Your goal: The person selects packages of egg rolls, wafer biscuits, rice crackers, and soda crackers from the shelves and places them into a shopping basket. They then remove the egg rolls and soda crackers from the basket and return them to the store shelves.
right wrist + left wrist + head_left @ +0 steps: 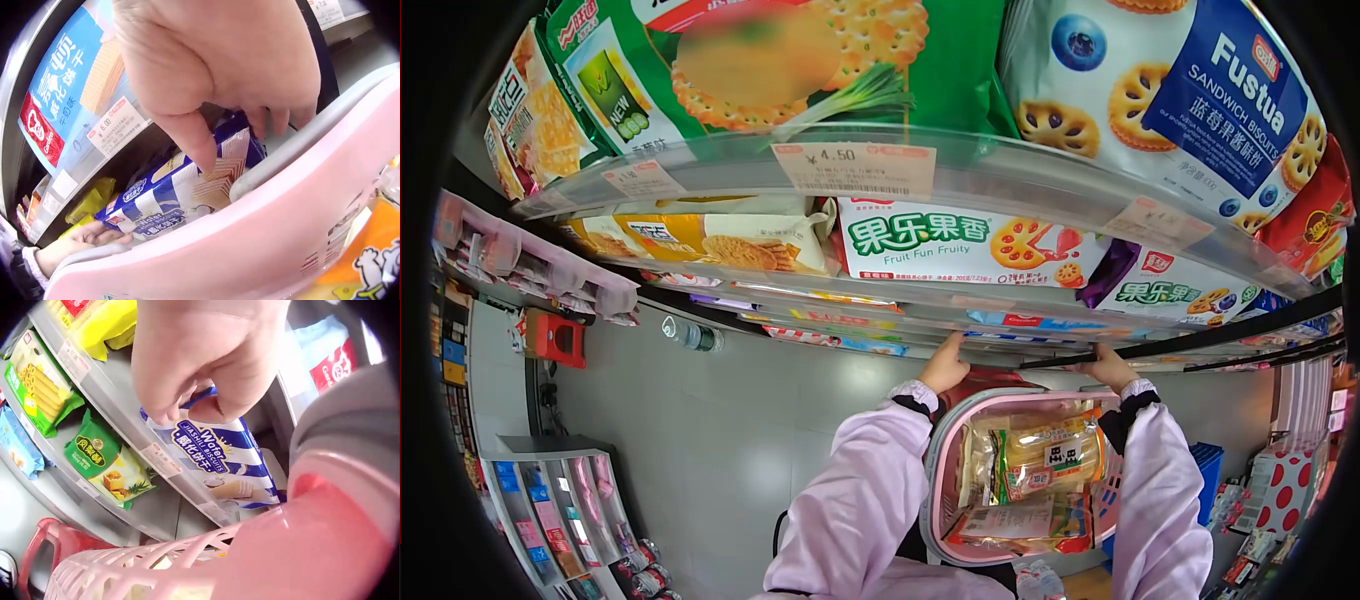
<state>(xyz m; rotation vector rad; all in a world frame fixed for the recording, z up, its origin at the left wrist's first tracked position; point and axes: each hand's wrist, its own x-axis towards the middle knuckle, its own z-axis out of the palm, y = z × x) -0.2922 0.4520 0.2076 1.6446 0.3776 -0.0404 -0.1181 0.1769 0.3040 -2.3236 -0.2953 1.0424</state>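
Note:
A blue-and-white striped pack of wafer biscuits [206, 453] lies at a low shelf [119, 387], its printed face showing. My left hand [945, 366] pinches one end of it, thumb over the top with the fingers curled, as the left wrist view [206, 356] shows. At the other end, my right hand [219, 62] grips the pack with its thumb on the wrapper; its fingers pass partly behind the pack. Below both forearms stands a pink shopping basket [933, 490] holding several packaged snacks, among them a clear-windowed pack [1040, 460].
Upper shelves carry a green cracker bag [960, 60], a blue-and-white sandwich biscuit bag [1230, 90] and a white fruit biscuit box [960, 245]. Beside the wafers are a green pineapple-pictured pack [103, 462] and a light-blue wafer pack [75, 81]. A water bottle [695, 334] lies on the floor.

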